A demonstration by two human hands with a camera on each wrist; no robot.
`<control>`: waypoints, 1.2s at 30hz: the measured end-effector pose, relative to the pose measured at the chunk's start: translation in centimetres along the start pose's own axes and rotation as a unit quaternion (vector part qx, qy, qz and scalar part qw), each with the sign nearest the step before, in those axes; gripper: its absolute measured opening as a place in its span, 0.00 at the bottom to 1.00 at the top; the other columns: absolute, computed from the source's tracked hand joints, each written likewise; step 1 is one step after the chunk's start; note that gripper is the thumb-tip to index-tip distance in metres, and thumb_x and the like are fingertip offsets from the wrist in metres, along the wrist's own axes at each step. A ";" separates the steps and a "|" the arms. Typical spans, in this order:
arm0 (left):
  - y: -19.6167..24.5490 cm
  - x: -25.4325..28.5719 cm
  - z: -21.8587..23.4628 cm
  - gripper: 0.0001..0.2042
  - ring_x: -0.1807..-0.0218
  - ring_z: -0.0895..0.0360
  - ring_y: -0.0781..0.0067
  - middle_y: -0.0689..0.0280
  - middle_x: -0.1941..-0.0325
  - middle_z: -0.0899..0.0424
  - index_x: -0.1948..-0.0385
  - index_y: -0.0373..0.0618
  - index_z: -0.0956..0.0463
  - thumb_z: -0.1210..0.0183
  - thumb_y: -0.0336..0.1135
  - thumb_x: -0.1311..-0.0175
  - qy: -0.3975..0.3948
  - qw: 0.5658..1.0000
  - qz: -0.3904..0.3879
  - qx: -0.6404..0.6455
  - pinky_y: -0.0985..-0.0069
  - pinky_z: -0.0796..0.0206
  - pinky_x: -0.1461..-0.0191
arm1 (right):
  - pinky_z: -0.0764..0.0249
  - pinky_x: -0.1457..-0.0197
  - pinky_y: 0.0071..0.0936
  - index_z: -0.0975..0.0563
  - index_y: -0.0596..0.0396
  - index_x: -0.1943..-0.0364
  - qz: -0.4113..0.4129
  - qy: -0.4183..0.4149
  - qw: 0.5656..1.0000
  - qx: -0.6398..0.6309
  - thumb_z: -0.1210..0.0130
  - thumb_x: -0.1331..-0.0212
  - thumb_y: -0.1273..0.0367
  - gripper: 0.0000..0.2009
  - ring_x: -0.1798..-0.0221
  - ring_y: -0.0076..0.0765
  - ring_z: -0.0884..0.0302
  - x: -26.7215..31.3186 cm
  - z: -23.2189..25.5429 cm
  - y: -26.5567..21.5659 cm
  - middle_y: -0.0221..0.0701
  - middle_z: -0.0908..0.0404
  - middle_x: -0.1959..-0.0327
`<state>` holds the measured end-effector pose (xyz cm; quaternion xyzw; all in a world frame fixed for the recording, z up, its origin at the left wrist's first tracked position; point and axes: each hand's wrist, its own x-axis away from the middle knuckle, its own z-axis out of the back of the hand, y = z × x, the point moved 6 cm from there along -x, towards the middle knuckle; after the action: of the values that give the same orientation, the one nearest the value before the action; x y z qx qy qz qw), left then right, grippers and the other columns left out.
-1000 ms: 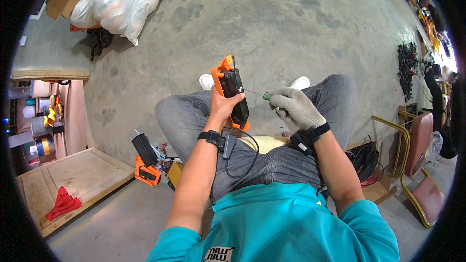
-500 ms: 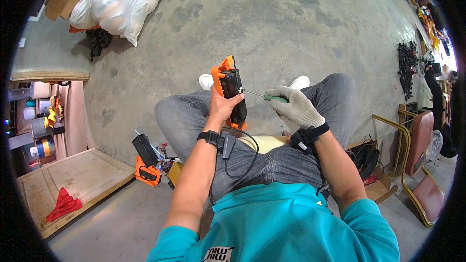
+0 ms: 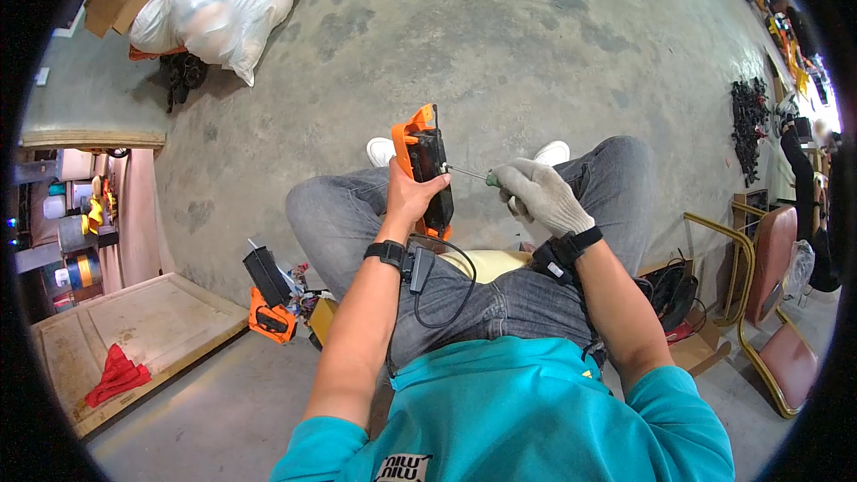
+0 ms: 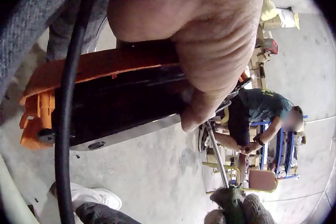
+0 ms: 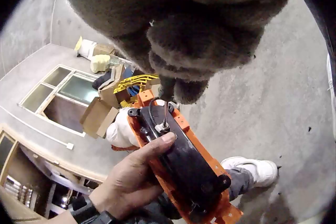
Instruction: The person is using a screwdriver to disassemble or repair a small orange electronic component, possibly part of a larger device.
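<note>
My bare left hand (image 3: pixel 411 195) grips an orange and black casing (image 3: pixel 430 161), holding it upright over my lap. In the right wrist view its long black body (image 5: pixel 191 163) sits in an orange frame, with the left thumb lying on the black face beside a small pale fitting (image 5: pixel 163 128). My gloved right hand (image 3: pixel 542 196) holds a screwdriver (image 3: pixel 469 172) by its green handle, which the fingers mostly cover. The metal shaft (image 4: pixel 218 153) points at the casing, its tip at the fitting near the left thumb.
A similar orange and black part (image 3: pixel 270 317) lies at the lower left with small scraps. Beside it is a wooden panel (image 3: pixel 170 326) with a red cloth (image 3: pixel 116 377). White bags (image 3: pixel 214 18) stand far left, a chair (image 3: pixel 772 259) right. Another person (image 4: pixel 265 106) shows in the left wrist view.
Half a second ago the right fingers were looser and more of the green handle showed; now they are curled round it again. The left hand and casing have barely moved.
</note>
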<state>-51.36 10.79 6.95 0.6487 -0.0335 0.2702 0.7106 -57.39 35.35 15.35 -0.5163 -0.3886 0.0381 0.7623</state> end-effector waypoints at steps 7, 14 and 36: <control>0.1 0.1 0.0 0.29 0.51 0.16 0.70 0.64 0.51 0.17 0.45 0.41 0.32 0.21 0.26 0.45 0.014 0.998 0.015 0.058 0.69 0.19 0.46 | 0.24 0.67 0.26 0.15 0.61 0.51 0.042 0.035 0.998 -0.040 0.42 0.28 0.53 0.22 0.70 0.23 0.21 -0.3 0.0 -0.2 0.31 0.16 0.67; 0.3 0.1 0.1 0.21 0.51 0.15 0.72 0.69 0.53 0.14 0.46 0.46 0.23 0.25 0.25 0.40 0.004 0.996 0.025 0.086 0.68 0.21 0.44 | 0.22 0.62 0.25 0.17 0.62 0.45 0.046 0.068 0.995 -0.059 0.41 0.28 0.53 0.23 0.63 0.23 0.19 -0.3 0.8 -0.7 0.33 0.15 0.60; -1.2 -0.3 0.5 0.21 0.53 0.14 0.71 0.66 0.53 0.12 0.49 0.44 0.21 0.24 0.24 0.43 0.030 0.989 0.063 0.128 0.69 0.20 0.45 | 0.20 0.71 0.25 0.19 0.58 0.46 -0.089 0.001 0.917 -0.388 0.39 0.26 0.57 0.18 0.69 0.26 0.18 -2.3 -0.1 3.7 0.32 0.15 0.62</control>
<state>-50.96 10.24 5.84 0.7227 -0.0181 0.3357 0.6039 -57.66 35.93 11.06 -0.7348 -0.4165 -0.1847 0.5024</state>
